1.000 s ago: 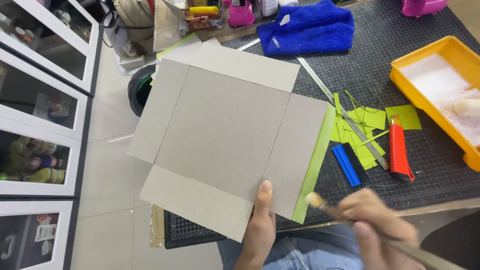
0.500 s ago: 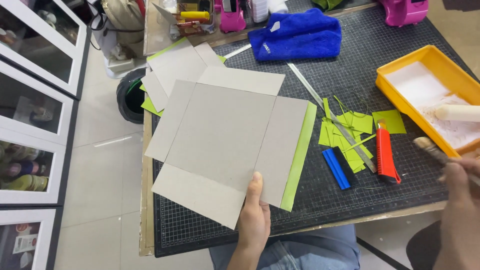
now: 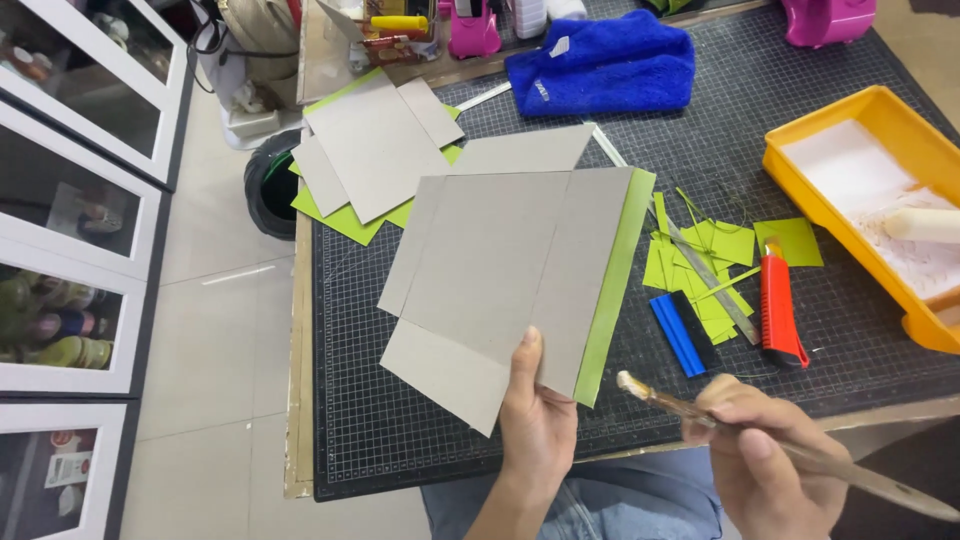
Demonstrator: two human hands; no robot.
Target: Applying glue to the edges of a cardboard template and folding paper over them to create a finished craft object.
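Nearest the edge of the table, the right hand (image 3: 765, 455) is closed around a wooden-handled brush (image 3: 700, 415); its long axis runs from lower right up to the left, with the tip pointing toward the cardboard. Just beside it, the left hand (image 3: 537, 420) pinches the lower edge of a grey cardboard sheet (image 3: 505, 275), thumb lying on top and the other fingers hidden beneath. The sheet is held tilted above the black cutting mat (image 3: 350, 420), a green strip (image 3: 612, 290) along its right edge. Beyond the brush lie a blue scraper (image 3: 680, 335), a red utility knife (image 3: 777, 305) and green paper scraps (image 3: 720, 250). Further off sit a yellow tray (image 3: 850, 225) and a blue towel (image 3: 605, 65).
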